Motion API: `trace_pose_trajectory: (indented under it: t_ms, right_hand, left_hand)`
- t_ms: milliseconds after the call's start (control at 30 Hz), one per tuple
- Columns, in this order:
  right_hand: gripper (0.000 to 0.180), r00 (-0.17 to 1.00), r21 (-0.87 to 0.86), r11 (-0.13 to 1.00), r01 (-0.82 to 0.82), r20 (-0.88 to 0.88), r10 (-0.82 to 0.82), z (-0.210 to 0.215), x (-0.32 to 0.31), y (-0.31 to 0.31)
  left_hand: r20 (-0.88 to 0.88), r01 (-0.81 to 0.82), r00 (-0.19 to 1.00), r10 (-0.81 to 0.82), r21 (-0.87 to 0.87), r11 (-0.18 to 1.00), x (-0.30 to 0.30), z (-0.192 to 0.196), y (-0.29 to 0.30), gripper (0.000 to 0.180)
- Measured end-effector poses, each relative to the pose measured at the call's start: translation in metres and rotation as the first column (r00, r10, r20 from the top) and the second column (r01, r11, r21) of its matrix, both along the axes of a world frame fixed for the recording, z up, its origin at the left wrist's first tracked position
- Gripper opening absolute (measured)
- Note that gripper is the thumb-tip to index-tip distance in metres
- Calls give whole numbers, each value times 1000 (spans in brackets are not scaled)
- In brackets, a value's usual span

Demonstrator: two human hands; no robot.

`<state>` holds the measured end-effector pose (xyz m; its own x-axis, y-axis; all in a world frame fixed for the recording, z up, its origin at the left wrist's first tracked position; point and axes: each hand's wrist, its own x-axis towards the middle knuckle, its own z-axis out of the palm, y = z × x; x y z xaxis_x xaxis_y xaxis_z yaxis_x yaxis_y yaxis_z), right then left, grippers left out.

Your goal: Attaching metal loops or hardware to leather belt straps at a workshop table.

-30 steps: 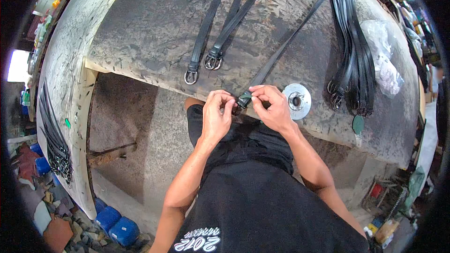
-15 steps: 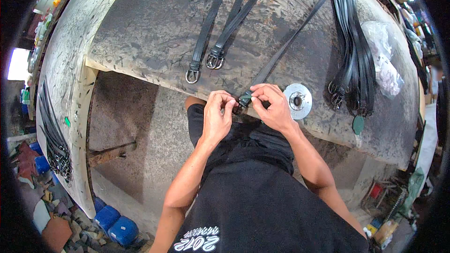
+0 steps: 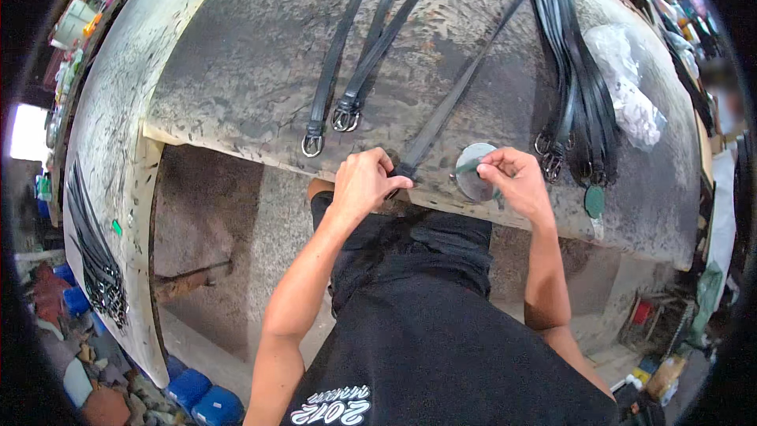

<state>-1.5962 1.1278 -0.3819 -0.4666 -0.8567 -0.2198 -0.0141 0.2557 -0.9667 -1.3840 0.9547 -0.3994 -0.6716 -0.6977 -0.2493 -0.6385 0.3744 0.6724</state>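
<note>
My left hand (image 3: pixel 364 183) is closed on the near end of a black belt (image 3: pixel 449 104) at the table's front edge, thumb pressed on it; the fingers mostly cover that end. The belt runs away up to the right across the table. My right hand (image 3: pixel 518 187) pinches a thin dark green strip (image 3: pixel 468 166) between thumb and fingertips. It hovers above a round silver disc (image 3: pixel 475 187) lying near the edge, partly hidden by the hand. Left of these, several black belts (image 3: pixel 337 71) lie with their silver buckles (image 3: pixel 345 118) toward me.
A thick bundle of black belts (image 3: pixel 569 71) lies at the right, a green oval tag (image 3: pixel 594 202) at its near end. Beside it is a clear plastic bag (image 3: pixel 627 87). More belts (image 3: pixel 95 256) hang at the far left table side, above blue containers (image 3: pixel 217 409) on the floor.
My right hand has moved right, away from the belt, carrying the green strip over the disc. My left hand stays at the belt end, its thumb now pressing there.
</note>
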Motion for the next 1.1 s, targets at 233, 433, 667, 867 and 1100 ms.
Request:
trace_pose_trajectory:
  t_ms: [233, 433, 667, 867, 1100]
  right_hand:
    - [14, 998, 19, 1000, -3, -62, 5, 20, -21, 15]
    - [20, 971, 50, 971, -232, 76, 228, 28, -28, 16]
    - [26, 933, 230, 904, -360, 76, 352, 9, -35, 10]
    - [18, 984, 100, 986, -130, 134, 116, 7, -36, -3]
    - [12, 784, -112, 946, 305, 593, -183, -44, -38, -111]
  left_hand:
    - [-67, 46, 997, -30, 244, 969, 2, -5, -19, 24]
    - [-15, 55, 998, -55, -3, 998, -14, -2, -7, 27]
    - [-131, -86, 985, 109, 171, 981, -10, 0, -14, 25]
    - [-64, 89, 992, -112, -287, 954, 3, -16, 10, 39]
    - [-279, -4, 905, 322, 751, 661, 31, 18, -11, 22]
